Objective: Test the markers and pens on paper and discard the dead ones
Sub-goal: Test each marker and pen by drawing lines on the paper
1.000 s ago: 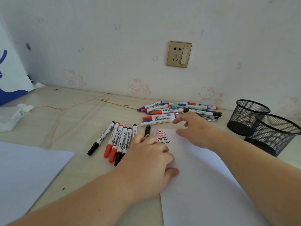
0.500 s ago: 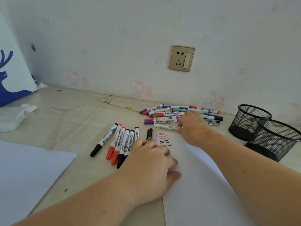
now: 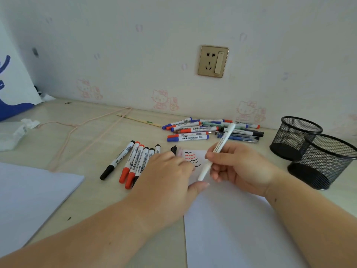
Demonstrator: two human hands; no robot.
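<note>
Where half a second ago the right hand (image 3: 241,167) was reaching into the untested pile (image 3: 212,130) at centre right of the frame, it now pinches a white pen (image 3: 217,150) in its fingertips, held slanted above the squiggles (image 3: 192,158) on the paper (image 3: 231,229). The left hand (image 3: 166,176) stays pressed flat with fingers spread on the paper's left edge, just beside the row of tested markers (image 3: 133,163) on the bench (image 3: 87,144). The pen looks capped, so uncapping likely comes before its test.

A gold socket (image 3: 213,61) sits on the wall above the desk (image 3: 63,144). A pink hanger (image 3: 77,128) and a wooden stick (image 3: 138,120) lie near the desk's back edge, crumpled tissue (image 3: 13,132) at its left edge.
</note>
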